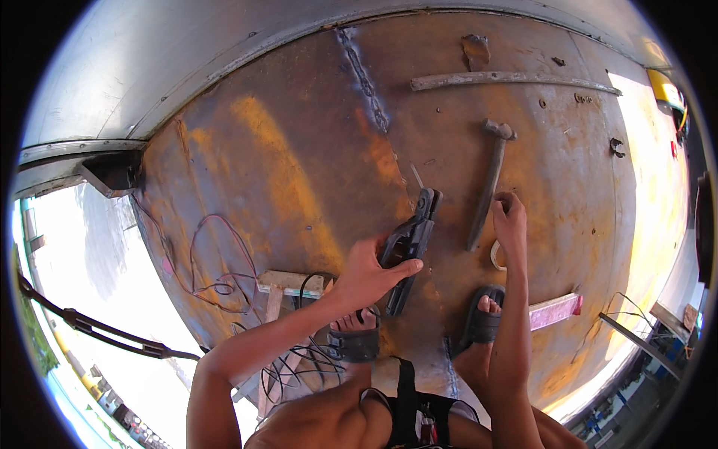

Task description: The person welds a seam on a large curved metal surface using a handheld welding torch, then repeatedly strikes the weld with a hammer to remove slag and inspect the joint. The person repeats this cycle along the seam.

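My left hand [378,269] grips a black welding electrode holder [418,228], held at a slant, with a thin rod sticking up from its top end. My right hand [510,217] is closed with fingertips bunched, just right of a long-handled hammer [485,176] lying on the rusty metal plate [292,179]; whatever it may hold is hidden. A pale ring [495,256] lies by my right forearm, partly hidden behind it. A weld seam [359,71] runs across the plate above the holder.
A long metal bar [516,78], a scrap piece [476,51] and small bits lie toward the back. Cables [224,288] and a wooden piece [292,283] are at the left. A pink-topped beam [553,310] is at the right. A metal wall [127,67] curves behind.
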A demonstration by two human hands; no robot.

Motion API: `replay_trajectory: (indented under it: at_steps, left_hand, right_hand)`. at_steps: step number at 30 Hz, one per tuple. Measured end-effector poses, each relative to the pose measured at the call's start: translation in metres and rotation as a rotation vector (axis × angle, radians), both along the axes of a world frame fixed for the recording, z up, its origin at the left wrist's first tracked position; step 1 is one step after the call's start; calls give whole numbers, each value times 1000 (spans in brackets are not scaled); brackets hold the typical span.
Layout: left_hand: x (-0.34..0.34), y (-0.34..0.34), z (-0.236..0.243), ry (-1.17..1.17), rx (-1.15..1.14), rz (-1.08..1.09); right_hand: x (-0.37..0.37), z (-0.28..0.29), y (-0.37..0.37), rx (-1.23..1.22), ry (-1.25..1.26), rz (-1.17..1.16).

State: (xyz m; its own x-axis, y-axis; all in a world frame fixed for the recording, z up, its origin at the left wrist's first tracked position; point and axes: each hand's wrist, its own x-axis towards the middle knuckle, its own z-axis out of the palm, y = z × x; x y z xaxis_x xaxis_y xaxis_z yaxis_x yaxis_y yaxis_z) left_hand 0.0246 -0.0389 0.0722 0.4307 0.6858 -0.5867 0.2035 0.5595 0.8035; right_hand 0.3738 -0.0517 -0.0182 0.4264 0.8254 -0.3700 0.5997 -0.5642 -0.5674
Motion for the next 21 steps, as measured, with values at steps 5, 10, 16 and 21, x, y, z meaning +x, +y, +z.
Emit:
replay_trajectory:
  at_steps: [5, 10, 16, 21]
  left_hand:
    - [-43, 10, 19, -77, -10, 423]
    - [-68, 23, 38, -133, -6, 587]
    - [-81, 20, 36, -162, 6, 668]
    - [-81, 17, 34, -164, 12, 690]
  right_hand:
    - [-42, 0, 24, -79, -298, 109]
    - [-25, -5, 28, -119, -50, 51]
    - [-65, 21, -8, 2, 1493, -575]
    - [-111, 53, -39, 13, 599, -12]
